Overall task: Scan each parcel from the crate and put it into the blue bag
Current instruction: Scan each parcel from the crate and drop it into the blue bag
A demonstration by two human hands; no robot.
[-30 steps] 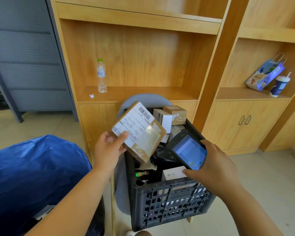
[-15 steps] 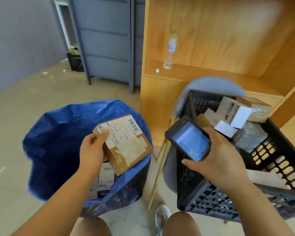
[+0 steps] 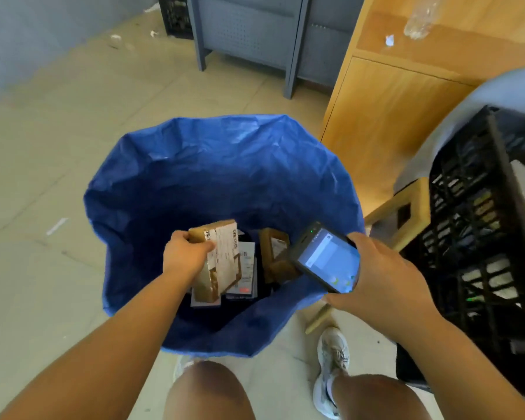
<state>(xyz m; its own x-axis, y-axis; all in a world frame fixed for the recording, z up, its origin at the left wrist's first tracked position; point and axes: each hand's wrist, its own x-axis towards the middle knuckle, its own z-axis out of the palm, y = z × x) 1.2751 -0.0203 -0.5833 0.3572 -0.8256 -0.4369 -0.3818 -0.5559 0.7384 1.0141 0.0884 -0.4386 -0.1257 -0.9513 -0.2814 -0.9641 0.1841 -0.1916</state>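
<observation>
The left hand reaches down inside the mouth of the blue bag. Its fingers and thumb are curled round the top end of a brown cardboard parcel, which hangs nearly upright with its white barcode label facing up toward the camera. The parcel is low in the bag, over the near side of its bottom. More parcels lie beneath and beside it. A flat white-labelled packet is just to its right, and a second brown box leans further right, partly hidden behind the scanner.

The right hand is clamped on a black handheld scanner. It holds it over the right rim of the bag, with the lit blue screen tilted upward. The two hands are apart, with the bag's contents showing between them.

The bag stands open on the tiled floor. The black plastic crate sits to its right, at the frame's right edge, and what it holds is too blurred to make out. A wooden cabinet stands behind the bag's far right side, and grey metal shelving is beyond it.
</observation>
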